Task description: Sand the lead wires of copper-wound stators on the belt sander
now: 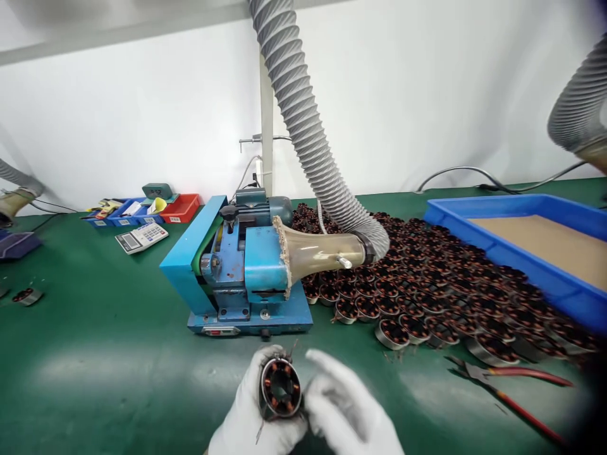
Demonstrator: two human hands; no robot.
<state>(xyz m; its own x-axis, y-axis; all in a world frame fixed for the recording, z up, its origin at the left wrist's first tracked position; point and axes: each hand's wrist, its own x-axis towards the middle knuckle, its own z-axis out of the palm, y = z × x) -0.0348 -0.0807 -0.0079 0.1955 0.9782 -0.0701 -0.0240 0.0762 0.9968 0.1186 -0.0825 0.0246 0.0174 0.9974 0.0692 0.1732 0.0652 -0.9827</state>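
Observation:
My left hand (251, 417), in a white glove, is closed around a round motor stator (281, 387) with copper windings, held face up at the bottom centre. My right hand (348, 407), also gloved, touches the stator's right edge with its fingers pinched; one finger sticks up. Thin wire ends poke out above the stator. Just beyond my hands stands a blue bench machine (239, 268) with a beige funnel (317, 253) joined to a grey ribbed hose (308, 120).
A large heap of similar stators (427, 278) covers the green bench to the right. Red-handled pliers (507, 379) lie at the lower right. A blue tray (535, 253) sits far right. A calculator (141, 237) and small parts bins (142, 210) stand at the back left.

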